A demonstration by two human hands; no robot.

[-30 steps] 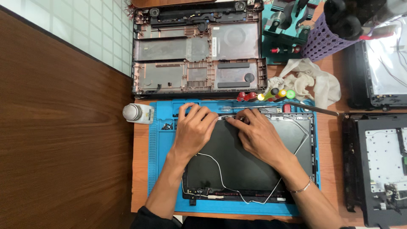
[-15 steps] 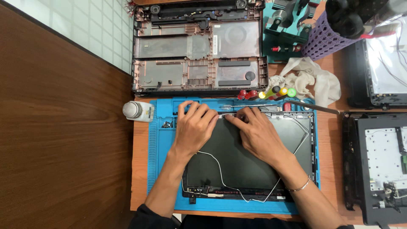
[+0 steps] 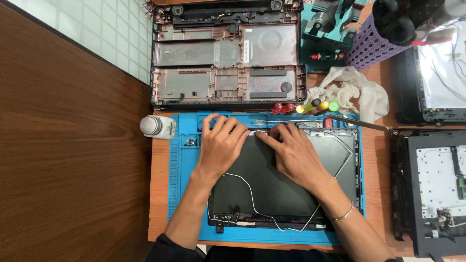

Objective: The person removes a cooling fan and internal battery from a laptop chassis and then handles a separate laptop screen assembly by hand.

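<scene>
both hands have barely shifted: left hand point(image 3: 221, 145) and right hand point(image 3: 293, 155) lie flat, fingers spread, gripping nothing, on the dark laptop lid point(image 3: 272, 189) on the blue mat point(image 3: 177, 194). beyond them lie screwdrivers point(image 3: 315, 106), a white bottle point(image 3: 156, 127) and a stripped laptop base point(image 3: 228, 58).

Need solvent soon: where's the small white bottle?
In the head view, the small white bottle lies at the blue mat's upper-left corner, left of the left hand.
</scene>
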